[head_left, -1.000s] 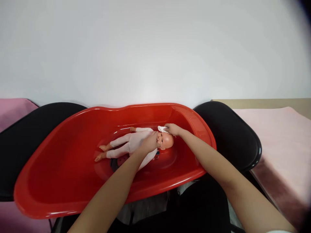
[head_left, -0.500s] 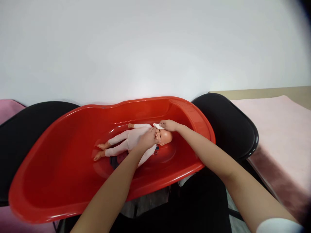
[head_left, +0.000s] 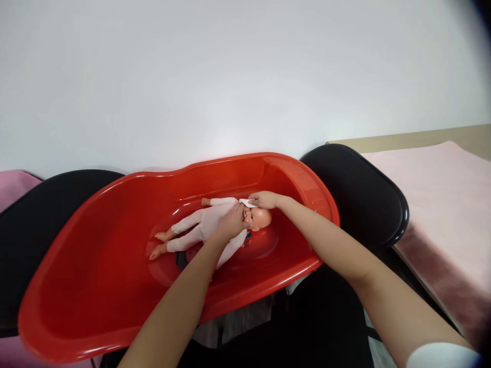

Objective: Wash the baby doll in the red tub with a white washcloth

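A baby doll [head_left: 215, 217] in pale pink clothes lies on its back in a red baby bathtub [head_left: 88, 266], bald head to the right and bare feet to the left. My left hand [head_left: 232, 223] rests over the doll's upper chest and is closed at its neck and chin, fingers partly hidden. By the far side of the doll's head, my right hand [head_left: 265, 200] pinches a small white cloth [head_left: 248, 203] close to the cheek. Part of a dark and reddish support [head_left: 193, 251] shows beneath the doll's body.
Black chair seats flank the tub, one on the left [head_left: 49, 220] and one on the right [head_left: 368, 194]. Beyond the right seat lies a pink sheet [head_left: 441, 204] on a flat surface. A white wall [head_left: 230, 76] stands directly behind the tub.
My right hand and the white cloth have shifted slightly left and down along the doll's head. My left hand stays at the neck. The view has tilted a little.
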{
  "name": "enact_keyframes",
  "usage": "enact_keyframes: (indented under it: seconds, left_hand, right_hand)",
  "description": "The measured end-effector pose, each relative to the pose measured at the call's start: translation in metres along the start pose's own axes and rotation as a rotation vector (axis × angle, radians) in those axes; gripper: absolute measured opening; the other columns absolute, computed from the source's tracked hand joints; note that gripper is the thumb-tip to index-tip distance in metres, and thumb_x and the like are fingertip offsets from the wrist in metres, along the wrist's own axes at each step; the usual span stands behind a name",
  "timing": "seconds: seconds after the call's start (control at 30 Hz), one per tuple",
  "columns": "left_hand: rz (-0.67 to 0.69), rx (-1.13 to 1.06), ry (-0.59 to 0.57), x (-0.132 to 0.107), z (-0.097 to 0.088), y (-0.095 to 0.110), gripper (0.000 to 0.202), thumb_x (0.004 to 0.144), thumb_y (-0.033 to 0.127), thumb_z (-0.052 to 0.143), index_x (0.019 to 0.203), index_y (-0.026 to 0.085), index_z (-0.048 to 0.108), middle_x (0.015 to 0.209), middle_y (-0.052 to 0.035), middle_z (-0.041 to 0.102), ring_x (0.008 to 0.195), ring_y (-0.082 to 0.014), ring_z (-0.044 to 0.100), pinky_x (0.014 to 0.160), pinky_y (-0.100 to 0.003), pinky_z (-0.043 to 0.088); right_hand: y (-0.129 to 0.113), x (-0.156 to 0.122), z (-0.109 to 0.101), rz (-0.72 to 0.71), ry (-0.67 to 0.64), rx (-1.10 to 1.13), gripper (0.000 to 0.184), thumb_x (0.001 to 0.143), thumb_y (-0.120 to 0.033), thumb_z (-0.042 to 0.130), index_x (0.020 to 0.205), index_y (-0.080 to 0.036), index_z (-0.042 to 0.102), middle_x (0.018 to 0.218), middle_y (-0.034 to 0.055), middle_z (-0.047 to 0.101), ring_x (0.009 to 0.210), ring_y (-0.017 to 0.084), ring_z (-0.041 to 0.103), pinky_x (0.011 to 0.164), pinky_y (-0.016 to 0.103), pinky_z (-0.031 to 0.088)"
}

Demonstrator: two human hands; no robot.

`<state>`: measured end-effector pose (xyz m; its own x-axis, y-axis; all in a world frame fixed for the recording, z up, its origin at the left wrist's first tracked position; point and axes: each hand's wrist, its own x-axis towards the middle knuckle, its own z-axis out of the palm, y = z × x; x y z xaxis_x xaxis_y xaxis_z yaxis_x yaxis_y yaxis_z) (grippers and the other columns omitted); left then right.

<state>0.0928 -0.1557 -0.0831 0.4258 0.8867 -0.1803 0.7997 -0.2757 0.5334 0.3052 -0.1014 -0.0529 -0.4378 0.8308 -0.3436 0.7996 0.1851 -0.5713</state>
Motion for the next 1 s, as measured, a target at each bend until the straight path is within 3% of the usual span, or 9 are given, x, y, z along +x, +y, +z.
enact_keyframes:
  seconds: [0.07, 0.17, 0.23, 0.37, 0.47, 0.53, 0.7, 0.9, 1.0]
  left_hand:
    - [-0.004, 0.003, -0.017, 0.000, -0.001, 0.000, 0.042, 0.087, 0.031, 0.072, 0.126, 0.026, 0.056, 0.134, -0.0129, 0.070, 0.101, -0.0321, 0.070, 0.085, -0.041, 0.049]
    - [0.016, 0.012, -0.031, 0.003, -0.002, -0.001, 0.039, 0.088, 0.030, 0.071, 0.123, 0.026, 0.055, 0.139, -0.0128, 0.067, 0.103, -0.0314, 0.069, 0.086, -0.041, 0.049]
    - [0.026, 0.023, -0.034, 0.006, -0.001, -0.003, 0.033, 0.089, 0.028, 0.070, 0.118, 0.026, 0.055, 0.136, -0.0126, 0.068, 0.106, -0.0308, 0.069, 0.089, -0.040, 0.049]
    - [0.038, 0.003, -0.033, 0.010, 0.002, -0.008, 0.032, 0.087, 0.030, 0.071, 0.113, 0.026, 0.053, 0.132, -0.0121, 0.069, 0.107, -0.0298, 0.068, 0.089, -0.039, 0.050]
    - [0.065, -0.038, -0.029, 0.009, 0.002, -0.009, 0.032, 0.087, 0.031, 0.072, 0.112, 0.027, 0.052, 0.133, -0.0108, 0.069, 0.109, -0.0293, 0.068, 0.091, -0.038, 0.050]
    - [0.051, -0.033, -0.028, 0.008, 0.001, -0.008, 0.033, 0.086, 0.030, 0.071, 0.115, 0.027, 0.053, 0.135, -0.0112, 0.069, 0.110, -0.0307, 0.069, 0.094, -0.040, 0.050]
    - [0.037, 0.001, -0.022, 0.008, 0.000, -0.005, 0.040, 0.087, 0.030, 0.071, 0.123, 0.026, 0.054, 0.140, -0.0153, 0.067, 0.116, -0.0362, 0.069, 0.098, -0.045, 0.050]
    - [0.023, 0.028, -0.052, 0.009, -0.002, -0.002, 0.046, 0.085, 0.036, 0.074, 0.125, 0.027, 0.055, 0.129, -0.0125, 0.070, 0.117, -0.0337, 0.067, 0.095, -0.040, 0.051]
    - [-0.008, 0.003, -0.057, 0.006, -0.004, 0.001, 0.046, 0.088, 0.037, 0.071, 0.130, 0.027, 0.054, 0.128, -0.0113, 0.072, 0.113, -0.0317, 0.068, 0.091, -0.039, 0.051]
  right_hand:
    - [0.000, 0.000, -0.002, -0.007, -0.019, -0.009, 0.028, 0.111, -0.038, 0.054, 0.116, -0.020, 0.075, 0.118, 0.0098, 0.081, 0.096, 0.022, 0.074, 0.081, 0.027, 0.052]
    - [0.008, -0.006, -0.013, 0.192, -0.133, -0.028, 0.052, 0.114, -0.051, 0.039, 0.109, -0.013, 0.074, 0.092, 0.0157, 0.080, 0.071, 0.024, 0.073, 0.068, 0.031, 0.052]
    - [0.013, -0.012, -0.021, 0.263, -0.175, -0.058, 0.050, 0.114, -0.047, 0.042, 0.100, -0.012, 0.073, 0.087, 0.0159, 0.079, 0.068, 0.023, 0.072, 0.067, 0.031, 0.051]
    - [0.015, -0.015, -0.027, 0.159, -0.133, -0.011, 0.029, 0.108, -0.040, 0.060, 0.111, -0.014, 0.071, 0.105, 0.0119, 0.081, 0.077, 0.020, 0.074, 0.065, 0.027, 0.050]
    - [0.013, -0.010, -0.021, 0.092, -0.039, -0.011, 0.039, 0.104, -0.047, 0.069, 0.129, -0.016, 0.068, 0.122, 0.0135, 0.079, 0.086, 0.022, 0.076, 0.063, 0.026, 0.050]
    - [0.013, -0.007, -0.017, 0.126, -0.012, -0.073, 0.045, 0.105, -0.053, 0.066, 0.133, -0.017, 0.068, 0.130, 0.0154, 0.076, 0.090, 0.023, 0.076, 0.066, 0.027, 0.053]
    - [0.016, -0.009, -0.020, 0.295, -0.263, -0.065, 0.064, 0.116, -0.055, 0.033, 0.099, -0.010, 0.077, 0.081, 0.0157, 0.079, 0.067, 0.024, 0.073, 0.072, 0.034, 0.058]
    - [0.016, -0.018, -0.023, 0.294, -0.434, 0.195, 0.053, 0.112, -0.056, 0.050, 0.106, -0.008, 0.072, 0.079, 0.0146, 0.080, 0.077, 0.024, 0.079, 0.075, 0.031, 0.063]
    - [0.017, -0.018, -0.026, 0.200, -0.247, 0.098, 0.038, 0.107, -0.046, 0.064, 0.106, -0.009, 0.074, 0.096, 0.0156, 0.083, 0.077, 0.022, 0.078, 0.070, 0.027, 0.060]
